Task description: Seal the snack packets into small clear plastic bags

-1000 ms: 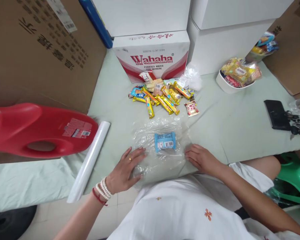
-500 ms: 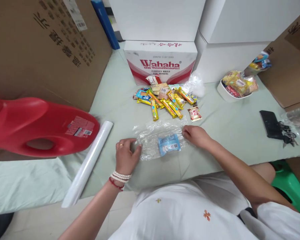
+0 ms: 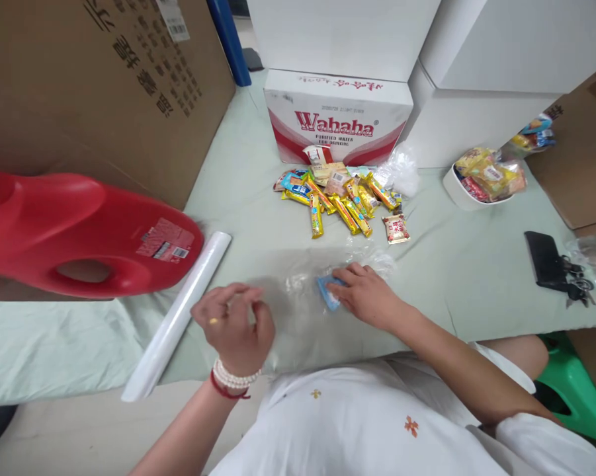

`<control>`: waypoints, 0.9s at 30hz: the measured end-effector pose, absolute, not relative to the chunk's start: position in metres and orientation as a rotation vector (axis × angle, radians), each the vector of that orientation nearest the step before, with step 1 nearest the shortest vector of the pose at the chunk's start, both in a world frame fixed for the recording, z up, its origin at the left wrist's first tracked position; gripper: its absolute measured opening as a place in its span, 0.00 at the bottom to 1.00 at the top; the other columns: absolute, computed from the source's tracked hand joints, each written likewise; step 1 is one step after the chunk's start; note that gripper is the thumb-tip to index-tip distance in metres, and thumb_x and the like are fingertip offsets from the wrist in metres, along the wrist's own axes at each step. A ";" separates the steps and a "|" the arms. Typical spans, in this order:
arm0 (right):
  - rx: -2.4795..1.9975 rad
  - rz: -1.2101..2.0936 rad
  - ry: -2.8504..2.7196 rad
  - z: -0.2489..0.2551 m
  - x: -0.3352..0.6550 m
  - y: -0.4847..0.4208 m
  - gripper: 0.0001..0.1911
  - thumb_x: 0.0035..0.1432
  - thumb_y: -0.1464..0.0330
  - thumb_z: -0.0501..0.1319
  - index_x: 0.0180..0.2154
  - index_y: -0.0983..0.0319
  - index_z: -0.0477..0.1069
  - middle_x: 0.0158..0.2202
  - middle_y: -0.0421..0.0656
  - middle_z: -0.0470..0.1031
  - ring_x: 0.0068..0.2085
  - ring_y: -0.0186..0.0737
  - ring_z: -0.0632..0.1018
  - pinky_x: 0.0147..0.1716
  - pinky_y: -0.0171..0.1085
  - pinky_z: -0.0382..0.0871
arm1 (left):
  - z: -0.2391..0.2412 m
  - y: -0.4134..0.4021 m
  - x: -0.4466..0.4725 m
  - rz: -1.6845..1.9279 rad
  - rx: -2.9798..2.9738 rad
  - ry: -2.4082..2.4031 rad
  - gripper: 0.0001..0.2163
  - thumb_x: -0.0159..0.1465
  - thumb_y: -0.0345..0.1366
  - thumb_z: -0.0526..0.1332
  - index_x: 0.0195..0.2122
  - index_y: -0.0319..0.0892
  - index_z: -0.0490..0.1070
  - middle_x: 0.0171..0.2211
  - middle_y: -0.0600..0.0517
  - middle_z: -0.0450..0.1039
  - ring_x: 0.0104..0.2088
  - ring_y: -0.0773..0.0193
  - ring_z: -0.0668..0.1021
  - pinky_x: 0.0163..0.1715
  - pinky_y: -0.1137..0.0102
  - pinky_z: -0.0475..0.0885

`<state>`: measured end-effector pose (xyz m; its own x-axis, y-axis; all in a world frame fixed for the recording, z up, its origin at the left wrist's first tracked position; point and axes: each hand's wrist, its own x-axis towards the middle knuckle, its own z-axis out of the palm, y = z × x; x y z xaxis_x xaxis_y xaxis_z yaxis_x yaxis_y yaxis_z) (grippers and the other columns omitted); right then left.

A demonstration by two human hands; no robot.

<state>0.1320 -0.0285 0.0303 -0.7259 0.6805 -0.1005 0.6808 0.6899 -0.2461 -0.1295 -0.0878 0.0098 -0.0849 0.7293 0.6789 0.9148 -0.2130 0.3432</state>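
Observation:
A thin clear plastic bag [image 3: 298, 330] lies spread and slightly lifted on the cloth in front of me, its edges hard to make out. My left hand [image 3: 238, 324], wearing a ring and a beaded bracelet, is raised at the bag's left side. Its fingers are curled and look closed on the plastic edge, though motion blurs them. My right hand [image 3: 362, 291] rests palm down over a small blue snack packet [image 3: 329, 292], fingers gripping it and covering its right part. Beyond them lies a pile of yellow-wrapped snack bars [image 3: 344, 205] and a small cream-and-red packet [image 3: 396, 229].
A red jug [image 3: 129, 244] and a white roll [image 3: 178, 317] stand and lie at left. Behind the snacks is a Wahaha box [image 3: 340, 125]. At right are a white bowl [image 3: 459, 192] of snacks, a black wallet [image 3: 544, 260] and keys [image 3: 578, 281].
My left hand has risen and moved left, and the plastic looks smoother. My right hand has left the bag's right edge and moved left onto the blue packet.

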 end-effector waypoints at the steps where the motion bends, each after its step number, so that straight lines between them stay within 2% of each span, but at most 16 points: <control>1: 1.178 -0.401 2.853 0.026 0.128 -0.029 0.16 0.72 0.68 0.54 0.55 0.57 0.75 0.56 0.51 0.74 0.50 0.51 0.68 0.43 0.45 0.61 | 0.015 -0.094 -0.123 -1.184 -2.033 -1.691 0.15 0.60 0.27 0.62 0.46 0.51 0.75 0.43 0.47 0.75 0.48 0.49 0.74 0.52 0.51 0.66; 4: 1.229 -0.366 2.782 0.021 0.119 -0.029 0.14 0.71 0.69 0.55 0.51 0.57 0.77 0.56 0.52 0.73 0.51 0.53 0.67 0.43 0.46 0.62 | 0.028 -0.107 -0.100 -1.161 -2.346 -1.371 0.20 0.62 0.27 0.62 0.51 0.56 0.75 0.42 0.52 0.80 0.47 0.54 0.76 0.52 0.55 0.64; 9: 1.224 -0.443 2.738 0.028 0.114 -0.026 0.18 0.68 0.67 0.58 0.57 0.56 0.74 0.54 0.52 0.72 0.52 0.56 0.68 0.42 0.46 0.65 | 0.030 -0.105 -0.067 -0.994 -2.776 -1.033 0.18 0.67 0.28 0.59 0.55 0.52 0.75 0.50 0.54 0.83 0.51 0.61 0.78 0.57 0.61 0.62; 13: 1.248 -0.556 2.723 0.028 0.115 -0.022 0.16 0.68 0.66 0.57 0.54 0.57 0.77 0.55 0.51 0.73 0.52 0.53 0.70 0.44 0.44 0.68 | 0.010 -0.092 -0.064 -0.887 -2.692 -1.394 0.17 0.70 0.34 0.58 0.59 0.51 0.74 0.58 0.47 0.78 0.61 0.51 0.73 0.65 0.49 0.55; 17: 1.231 -0.582 2.755 0.026 0.115 -0.019 0.23 0.69 0.68 0.55 0.63 0.54 0.71 0.61 0.50 0.71 0.52 0.49 0.72 0.49 0.45 0.69 | -0.016 -0.077 -0.099 -0.676 -2.406 -1.894 0.11 0.70 0.36 0.58 0.47 0.48 0.79 0.53 0.44 0.80 0.63 0.40 0.70 0.64 0.31 0.50; 20: 1.240 -0.592 2.737 0.027 0.115 -0.018 0.26 0.68 0.68 0.55 0.65 0.53 0.69 0.65 0.49 0.68 0.53 0.50 0.73 0.49 0.45 0.71 | -0.024 -0.074 -0.140 -0.642 -2.189 -2.077 0.08 0.68 0.38 0.61 0.43 0.47 0.79 0.54 0.40 0.77 0.64 0.32 0.68 0.58 0.25 0.55; 23: 1.242 -0.601 2.719 0.029 0.114 -0.018 0.26 0.68 0.68 0.55 0.65 0.52 0.69 0.65 0.48 0.68 0.54 0.50 0.74 0.49 0.45 0.72 | -0.012 -0.084 -0.163 -0.824 -2.014 -2.031 0.07 0.67 0.36 0.62 0.43 0.45 0.78 0.55 0.37 0.74 0.64 0.32 0.68 0.57 0.30 0.64; 27: 1.242 -0.609 2.696 0.034 0.110 -0.015 0.26 0.67 0.69 0.56 0.64 0.51 0.70 0.65 0.49 0.68 0.55 0.52 0.75 0.49 0.45 0.72 | 0.010 -0.110 -0.132 -1.215 -2.286 -1.521 0.15 0.65 0.26 0.58 0.50 0.47 0.75 0.45 0.44 0.77 0.56 0.48 0.77 0.53 0.49 0.75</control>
<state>0.1100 -0.0154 0.0340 -0.6587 0.7048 -0.2633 0.7496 0.5845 -0.3107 -0.1321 -0.1097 0.0096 0.1630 0.7115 0.6835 0.8238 -0.4794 0.3025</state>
